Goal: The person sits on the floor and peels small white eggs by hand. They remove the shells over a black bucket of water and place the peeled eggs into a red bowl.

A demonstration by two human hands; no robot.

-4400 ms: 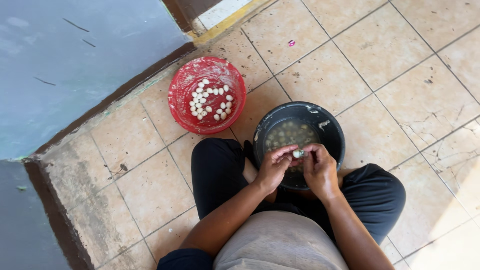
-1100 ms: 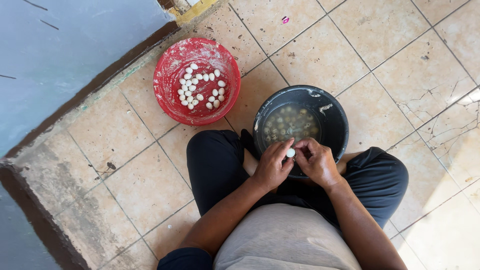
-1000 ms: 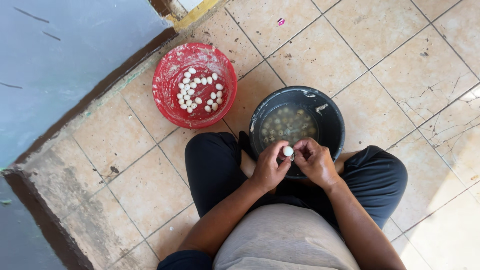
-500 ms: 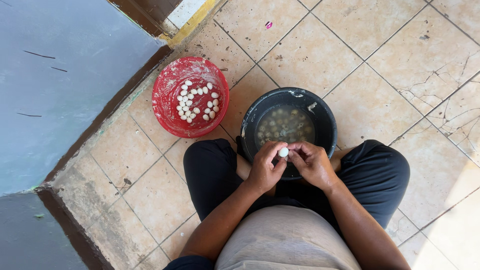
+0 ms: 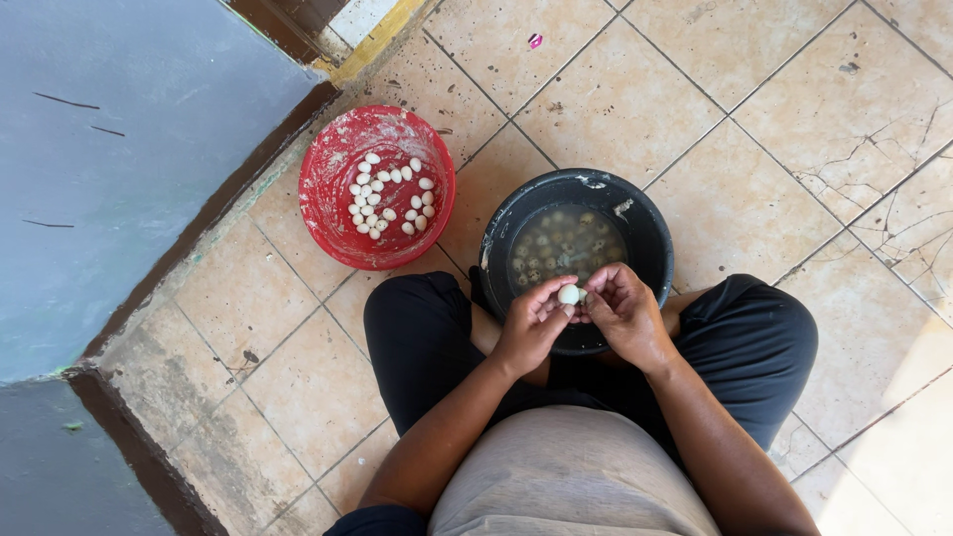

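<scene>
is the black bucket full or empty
Partly full. The black bucket holds murky water with many small speckled eggs sunk in it; the water sits well below the rim.

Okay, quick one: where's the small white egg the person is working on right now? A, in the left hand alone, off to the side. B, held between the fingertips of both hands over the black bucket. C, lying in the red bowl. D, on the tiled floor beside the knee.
B: the small white egg is pinched between the left hand and right hand, above the black bucket.
</scene>
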